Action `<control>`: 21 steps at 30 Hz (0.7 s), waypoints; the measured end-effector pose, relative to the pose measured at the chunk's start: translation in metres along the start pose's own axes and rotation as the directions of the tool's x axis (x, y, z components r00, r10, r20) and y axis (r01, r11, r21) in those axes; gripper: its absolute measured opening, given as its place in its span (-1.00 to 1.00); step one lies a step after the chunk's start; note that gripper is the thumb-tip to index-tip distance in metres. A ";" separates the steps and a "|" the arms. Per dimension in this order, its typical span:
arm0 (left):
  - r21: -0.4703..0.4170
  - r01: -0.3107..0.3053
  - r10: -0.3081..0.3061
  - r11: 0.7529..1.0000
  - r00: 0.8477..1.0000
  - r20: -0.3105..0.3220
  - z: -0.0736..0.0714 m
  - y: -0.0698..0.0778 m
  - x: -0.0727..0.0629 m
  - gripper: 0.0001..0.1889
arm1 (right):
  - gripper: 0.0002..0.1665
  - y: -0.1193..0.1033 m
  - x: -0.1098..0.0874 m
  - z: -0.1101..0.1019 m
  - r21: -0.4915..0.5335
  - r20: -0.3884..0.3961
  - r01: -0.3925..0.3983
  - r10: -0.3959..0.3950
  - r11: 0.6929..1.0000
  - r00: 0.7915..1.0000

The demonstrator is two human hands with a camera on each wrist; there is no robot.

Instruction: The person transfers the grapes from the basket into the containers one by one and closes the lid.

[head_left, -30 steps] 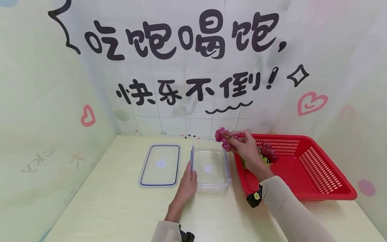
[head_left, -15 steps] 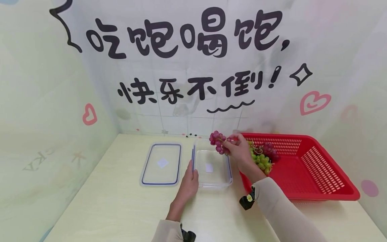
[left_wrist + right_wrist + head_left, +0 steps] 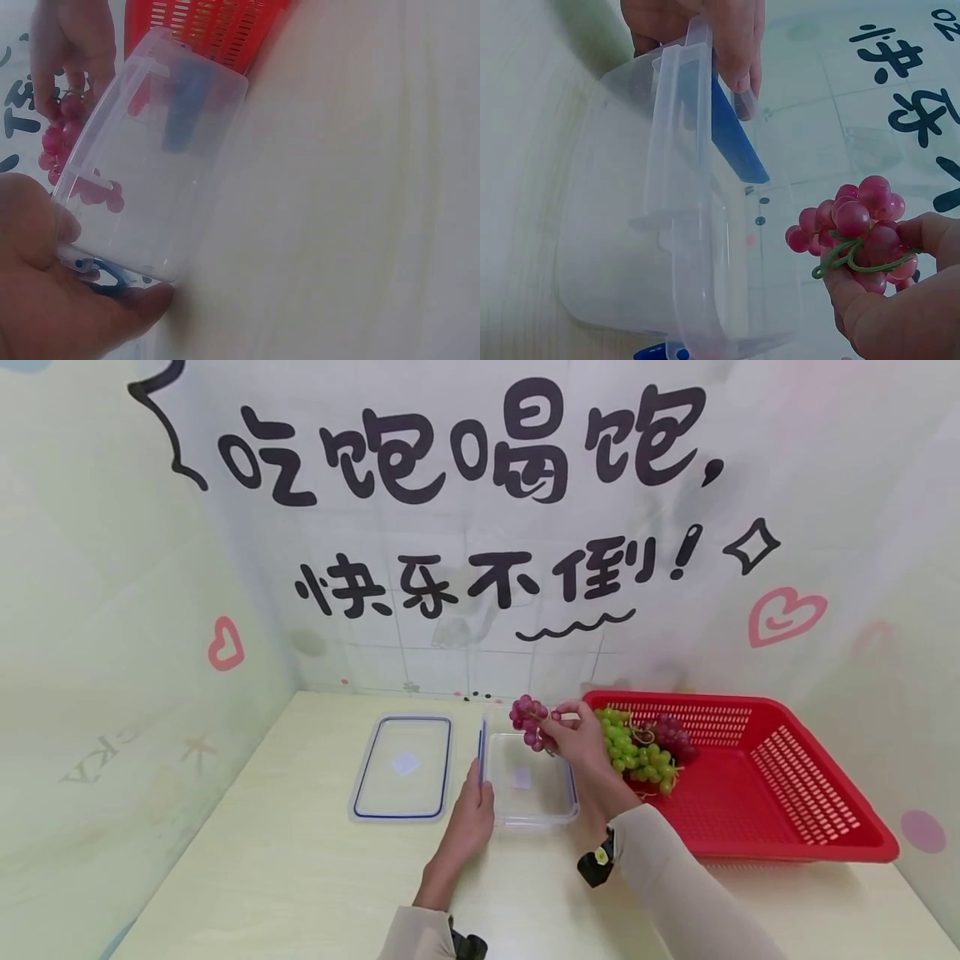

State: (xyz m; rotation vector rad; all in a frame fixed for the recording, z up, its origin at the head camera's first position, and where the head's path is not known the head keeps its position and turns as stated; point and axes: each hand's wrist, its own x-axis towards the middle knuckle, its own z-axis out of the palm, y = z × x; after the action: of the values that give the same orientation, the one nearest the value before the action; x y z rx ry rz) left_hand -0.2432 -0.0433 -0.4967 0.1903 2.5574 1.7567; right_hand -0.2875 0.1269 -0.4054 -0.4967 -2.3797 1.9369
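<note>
In the head view, my right hand [image 3: 585,747] pinches a small bunch of red grapes [image 3: 528,714] by its stem above the far part of a clear plastic food container [image 3: 536,818]. The right wrist view shows a curly green stem on these grapes [image 3: 855,217]. My left hand [image 3: 468,818] grips the container's left side. In the left wrist view its thumb lies along the outer wall of the container [image 3: 150,202], near the rim. Blue strips run along the container's sides.
A clear lid [image 3: 401,768] with a blue seal lies left of the container. At the right stands a red perforated basket [image 3: 750,793] holding green grapes [image 3: 645,760] and more red grapes [image 3: 672,737]. A printed wall sheet closes off the back.
My right hand has carried the red grapes left and slightly down, from beside the basket to above the container. The left hand has kept its hold on the container.
</note>
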 end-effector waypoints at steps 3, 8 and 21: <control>0.004 0.000 0.000 1.000 1.000 -0.004 0.000 0.000 -0.001 -0.43 | -0.64 0.003 0.001 0.005 -0.005 -0.013 -0.023 0.023 1.000 1.000; -0.006 0.005 -0.005 1.000 1.000 -0.004 -0.001 0.000 -0.003 -0.43 | -0.61 0.007 0.000 0.012 -0.055 -0.033 -0.026 0.024 0.998 0.999; 0.003 -0.007 0.007 1.000 1.000 0.013 -0.001 0.002 -0.003 -0.44 | -0.60 0.007 -0.003 0.027 -0.103 -0.033 -0.042 0.039 0.994 0.999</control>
State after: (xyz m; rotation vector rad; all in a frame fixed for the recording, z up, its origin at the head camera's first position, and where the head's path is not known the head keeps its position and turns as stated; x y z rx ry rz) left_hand -0.2399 -0.0444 -0.4944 0.2105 2.5534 1.7478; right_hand -0.2896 0.1017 -0.4175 -0.5801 -2.4799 1.8136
